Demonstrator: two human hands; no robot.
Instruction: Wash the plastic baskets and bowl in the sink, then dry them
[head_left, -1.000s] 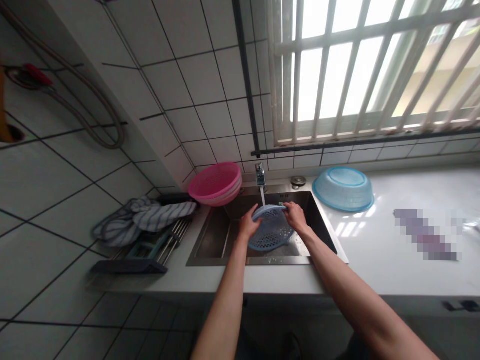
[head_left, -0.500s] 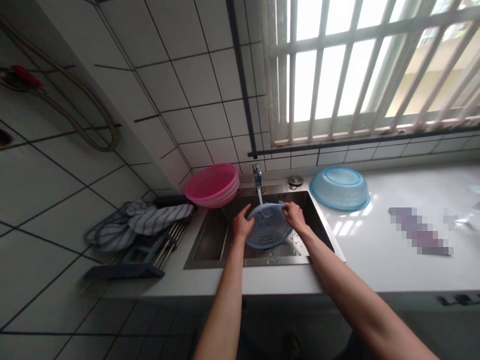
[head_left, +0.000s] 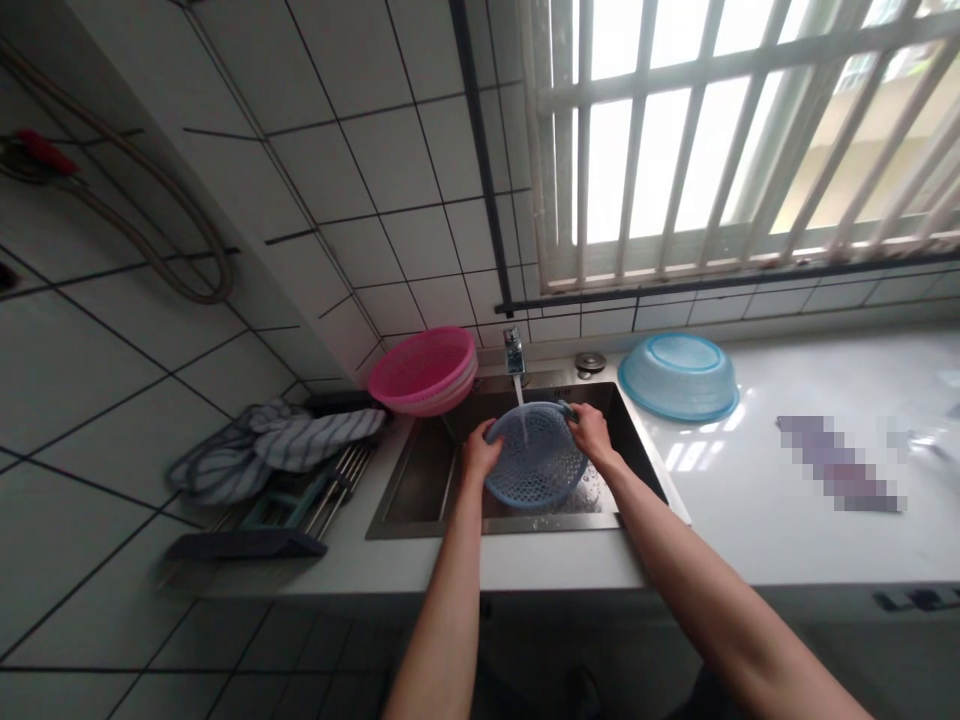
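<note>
A blue plastic colander [head_left: 536, 465] with a perforated body is held over the steel sink [head_left: 420, 480]. My left hand [head_left: 481, 452] grips its left rim, and my right hand [head_left: 590, 432] is closed on the right rim. Water runs from the tap [head_left: 514, 350] in a thin stream into the colander. Its open side faces me and upward. Drops of water lie on the sink floor to the right of it.
Pink basins [head_left: 424, 372] rest stacked at the sink's back left corner. An upturned translucent blue basin [head_left: 679, 376] sits on the white counter [head_left: 757, 520] to the right. A round drain strainer [head_left: 590, 362] lies behind the sink. Striped cloth [head_left: 277, 450] covers a rack at left.
The colander has tilted so that more of its inside shows, and its lower edge has come slightly toward me. My left hand has shifted a little left with the rim.
</note>
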